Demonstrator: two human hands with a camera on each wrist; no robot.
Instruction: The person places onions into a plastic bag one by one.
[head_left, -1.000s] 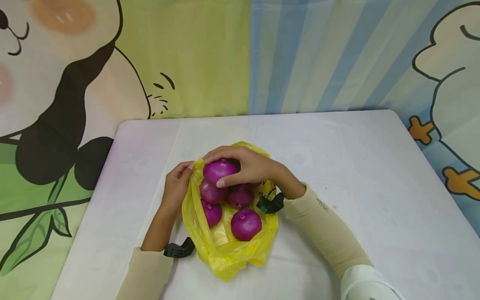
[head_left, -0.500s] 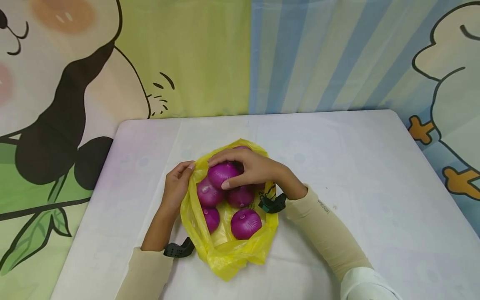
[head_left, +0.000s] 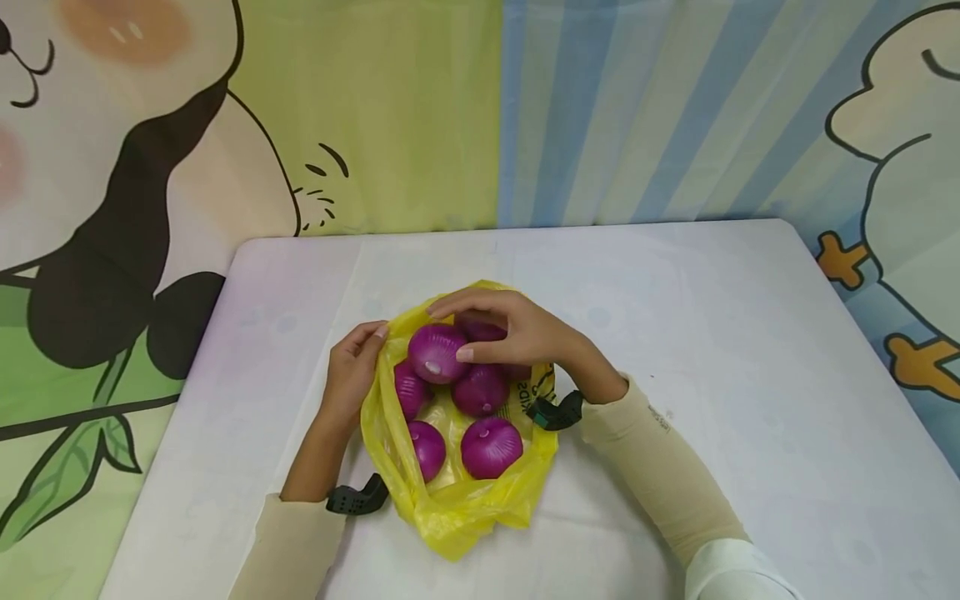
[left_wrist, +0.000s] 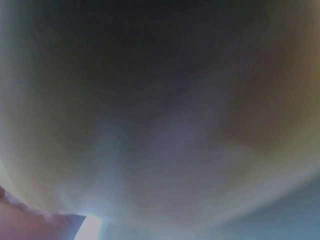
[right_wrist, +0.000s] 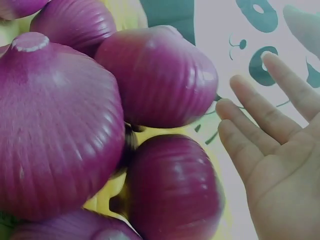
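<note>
Several purple onions [head_left: 491,448] lie in a yellow plastic bag [head_left: 450,529] with its mouth spread. My left hand [head_left: 352,367] pinches the bag's left rim between thumb and fingers. Over the far part of the bag hovers my right hand [head_left: 521,329], its thumb beside a topmost onion [head_left: 437,353]. In the right wrist view, the right hand's fingers [right_wrist: 250,137] are extended and hold nothing, with an onion [right_wrist: 160,77] near their tips. The left wrist view is dark and blurred, so it does not show what the left hand touches. The right hand partly hides the farthest onions.
A white-covered table [head_left: 675,317] lies under the bag and reaches back to a cartoon-printed cloth backdrop [head_left: 412,125]. Black wrist cameras [head_left: 358,496] sit at both wrists. Dark lettering [head_left: 522,400] shows on the bag's right inner side.
My right hand has let go of an onion and moved slightly right. That onion now rests on the others, and onions at the left have shifted. The left hand stays at the rim.
</note>
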